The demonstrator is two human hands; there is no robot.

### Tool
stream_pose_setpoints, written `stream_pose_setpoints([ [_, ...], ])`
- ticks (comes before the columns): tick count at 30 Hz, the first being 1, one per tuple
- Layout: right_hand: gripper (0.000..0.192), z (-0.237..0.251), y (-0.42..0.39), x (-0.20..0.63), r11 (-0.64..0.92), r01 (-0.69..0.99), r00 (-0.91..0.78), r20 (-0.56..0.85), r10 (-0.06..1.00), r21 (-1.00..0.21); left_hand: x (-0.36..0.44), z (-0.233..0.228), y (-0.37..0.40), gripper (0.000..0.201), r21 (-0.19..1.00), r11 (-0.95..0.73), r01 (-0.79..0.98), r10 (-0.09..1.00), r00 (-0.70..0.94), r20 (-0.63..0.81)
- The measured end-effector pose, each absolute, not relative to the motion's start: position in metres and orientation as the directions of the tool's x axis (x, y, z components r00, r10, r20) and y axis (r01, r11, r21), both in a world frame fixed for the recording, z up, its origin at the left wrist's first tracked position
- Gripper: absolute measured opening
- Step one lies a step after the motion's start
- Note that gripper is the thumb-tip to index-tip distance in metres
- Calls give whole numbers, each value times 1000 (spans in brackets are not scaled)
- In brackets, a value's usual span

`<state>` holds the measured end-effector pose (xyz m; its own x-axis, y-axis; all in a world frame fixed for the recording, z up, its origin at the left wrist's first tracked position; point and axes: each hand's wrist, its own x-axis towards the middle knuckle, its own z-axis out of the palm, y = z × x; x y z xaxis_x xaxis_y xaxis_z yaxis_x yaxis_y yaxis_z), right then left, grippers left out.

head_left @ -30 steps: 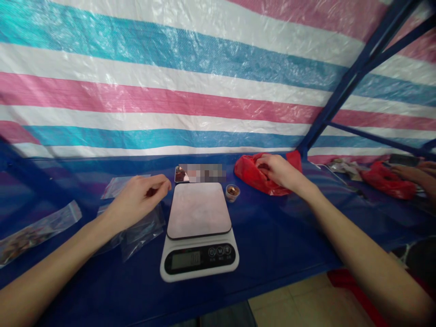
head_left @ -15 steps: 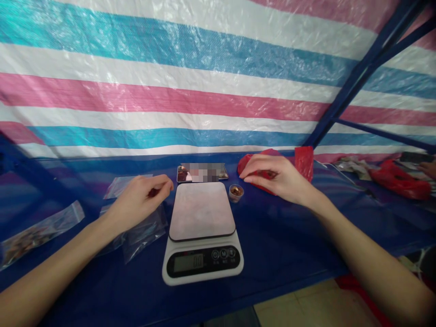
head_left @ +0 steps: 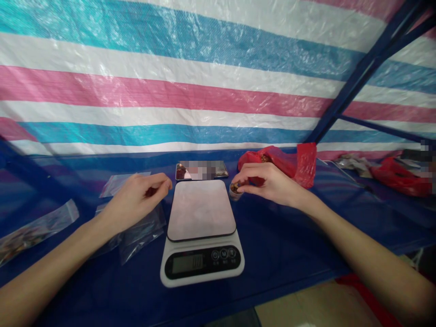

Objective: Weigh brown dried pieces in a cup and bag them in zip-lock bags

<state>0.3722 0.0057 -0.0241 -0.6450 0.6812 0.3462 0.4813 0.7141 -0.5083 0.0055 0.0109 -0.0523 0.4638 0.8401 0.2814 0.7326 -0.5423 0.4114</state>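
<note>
A small clear cup [head_left: 235,195] with brown bits in it stands just right of the scale's plate. Over its mouth, my right hand [head_left: 264,181] has thumb and fingers drawn together. Brown matter shows by the fingertips, but whether it is pinched or lies in the cup is unclear. My left hand [head_left: 145,191] hovers at the plate's left edge, fingers curled and thumb against them, with nothing visible inside. Between the hands is a white kitchen scale [head_left: 202,211] with a bare plate and a display reading like 0.0. Flat clear zip bags [head_left: 143,234] lie under my left hand.
A phone [head_left: 202,170] lies behind the scale. A red plastic bag [head_left: 284,161] sits behind my right hand. At far left is a zip bag of brown pieces [head_left: 37,234]. Another red bag [head_left: 398,175] lies far right, near a blue metal strut [head_left: 354,75]. Striped sheeting hangs behind.
My right hand has moved left and down from the red bag to the cup's mouth. My left hand has hardly moved; the scale display looks the same.
</note>
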Motion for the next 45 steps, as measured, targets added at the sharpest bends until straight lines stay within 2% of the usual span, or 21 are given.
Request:
stream_pose_setpoints([
  [15, 23, -25, 6, 372, 690, 451, -617, 361, 699, -567, 6, -52, 11, 41, 424, -540, 727, 841, 454, 295],
  [21, 33, -23, 7, 375, 662, 497, -548, 388, 741, -561, 7, -50, 11, 41, 427, -521, 739, 853, 441, 278],
  [26, 24, -26, 11, 379, 641, 507, -497, 413, 763, -576, 7, -49, 10, 41, 433, -516, 739, 857, 438, 272],
  [30, 21, -24, 10, 380, 676, 503, -554, 399, 731, -539, 7, -51, 11, 41, 447, -516, 731, 857, 432, 282],
  [36, 35, -23, 10, 381, 733, 499, -651, 359, 669, -461, 7, -50, 11, 40, 443, -518, 732, 855, 433, 285],
  [45, 29, -21, 10, 381, 750, 463, -651, 394, 649, -473, 7, -49, 11, 41, 426, -534, 731, 846, 449, 289],
])
